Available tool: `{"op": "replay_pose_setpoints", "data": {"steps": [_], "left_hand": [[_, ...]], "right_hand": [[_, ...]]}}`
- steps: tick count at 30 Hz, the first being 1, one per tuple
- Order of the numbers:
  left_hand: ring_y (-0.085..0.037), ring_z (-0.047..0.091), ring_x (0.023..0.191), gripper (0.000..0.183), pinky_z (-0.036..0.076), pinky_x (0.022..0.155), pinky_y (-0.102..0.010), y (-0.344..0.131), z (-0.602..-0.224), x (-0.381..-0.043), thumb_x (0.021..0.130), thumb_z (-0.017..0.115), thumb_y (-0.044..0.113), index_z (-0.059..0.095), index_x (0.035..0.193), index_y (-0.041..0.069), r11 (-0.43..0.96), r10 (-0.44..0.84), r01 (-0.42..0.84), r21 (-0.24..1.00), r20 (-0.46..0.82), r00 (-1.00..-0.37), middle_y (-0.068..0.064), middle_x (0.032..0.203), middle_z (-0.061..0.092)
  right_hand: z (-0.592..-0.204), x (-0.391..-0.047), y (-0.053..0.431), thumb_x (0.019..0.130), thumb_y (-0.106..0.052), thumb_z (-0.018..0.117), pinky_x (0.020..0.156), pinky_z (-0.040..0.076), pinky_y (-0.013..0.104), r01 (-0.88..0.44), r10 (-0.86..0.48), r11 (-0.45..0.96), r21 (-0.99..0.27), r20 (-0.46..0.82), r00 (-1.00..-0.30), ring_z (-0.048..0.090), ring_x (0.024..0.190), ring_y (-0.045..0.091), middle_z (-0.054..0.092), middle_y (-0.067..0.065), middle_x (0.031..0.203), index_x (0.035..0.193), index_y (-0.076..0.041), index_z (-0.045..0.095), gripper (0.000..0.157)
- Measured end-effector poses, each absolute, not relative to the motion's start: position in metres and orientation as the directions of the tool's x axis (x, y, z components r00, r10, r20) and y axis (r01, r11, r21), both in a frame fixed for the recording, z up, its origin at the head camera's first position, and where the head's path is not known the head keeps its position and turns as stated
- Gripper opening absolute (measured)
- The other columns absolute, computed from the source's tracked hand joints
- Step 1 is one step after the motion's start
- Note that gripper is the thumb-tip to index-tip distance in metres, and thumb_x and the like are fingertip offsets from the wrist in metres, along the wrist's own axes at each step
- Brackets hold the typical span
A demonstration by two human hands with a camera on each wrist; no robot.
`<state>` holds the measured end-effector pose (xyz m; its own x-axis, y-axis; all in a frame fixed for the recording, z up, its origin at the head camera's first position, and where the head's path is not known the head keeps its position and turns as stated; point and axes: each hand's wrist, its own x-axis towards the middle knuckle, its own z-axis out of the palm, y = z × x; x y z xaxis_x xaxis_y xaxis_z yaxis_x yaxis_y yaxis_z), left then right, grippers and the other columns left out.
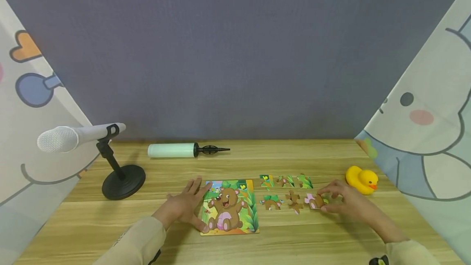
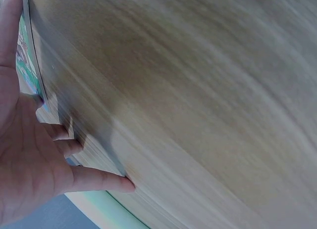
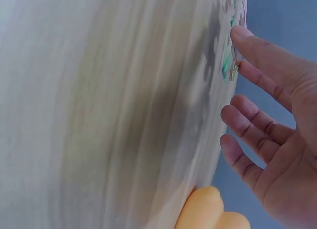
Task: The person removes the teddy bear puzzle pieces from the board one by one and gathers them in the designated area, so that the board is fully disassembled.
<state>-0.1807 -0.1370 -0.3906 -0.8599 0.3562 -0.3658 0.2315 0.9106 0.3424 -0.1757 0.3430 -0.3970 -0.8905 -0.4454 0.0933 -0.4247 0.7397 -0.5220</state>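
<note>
A bear jigsaw puzzle board (image 1: pixel 229 207) lies flat on the wooden table. My left hand (image 1: pixel 189 205) spreads straight fingers along its left side, thumb and forefinger touching its edge; the left wrist view shows little of the board. To the right, my right hand (image 1: pixel 344 200) pinches a pink-and-brown puzzle piece (image 1: pixel 313 201) between thumb and forefinger, its other fingers loosely bent. Beside that piece lie a brown piece (image 1: pixel 294 201) and a bear-head piece (image 1: pixel 271 202). Behind them is a row of 3 pieces, among them a green one (image 1: pixel 304 181).
A yellow rubber duck (image 1: pixel 362 180) sits just beyond my right hand. At the back lies a white hand pump (image 1: pixel 173 150) with a black nozzle. A white microphone (image 1: pixel 70 137) on a black stand (image 1: pixel 124 181) stands at left. A grey panel (image 1: pixel 235 60) rises behind the table.
</note>
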Motion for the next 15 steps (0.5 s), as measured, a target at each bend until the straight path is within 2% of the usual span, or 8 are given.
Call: {"op": "replay_pose_setpoints", "data": {"steps": [8,15], "left_hand": [[-0.046,0.005,0.153,0.128,0.011,0.094,-0.092,-0.1369,-0.3909,-0.1811,0.066,0.091,0.051,0.016,0.164,0.013,0.913,0.350,0.224,0.340,-0.372,-0.860,-0.024,0.168,0.003],[-0.046,0.005,0.153,0.128,0.011,0.094,-0.092,-0.1365,-0.3914,-0.1811,0.066,0.092,0.049,0.017,0.163,0.013,0.912,0.353,0.231,0.338,-0.363,-0.862,-0.024,0.168,0.003]], "right_hand": [[-0.4042,-0.1783,0.3497,0.083,-0.026,0.085,0.064,0.046,0.024,-0.434,-0.448,0.743,-0.510,0.103,-0.888,0.051,0.084,0.008,0.060,0.006,0.108,0.113,-0.006,0.073,0.038],[-0.4062,-0.1813,0.3490,0.080,-0.027,0.087,0.071,0.051,0.028,-0.416,-0.437,0.788,-0.454,0.064,-0.897,0.055,0.088,0.013,0.062,0.005,0.109,0.111,-0.008,0.074,0.039]]}}
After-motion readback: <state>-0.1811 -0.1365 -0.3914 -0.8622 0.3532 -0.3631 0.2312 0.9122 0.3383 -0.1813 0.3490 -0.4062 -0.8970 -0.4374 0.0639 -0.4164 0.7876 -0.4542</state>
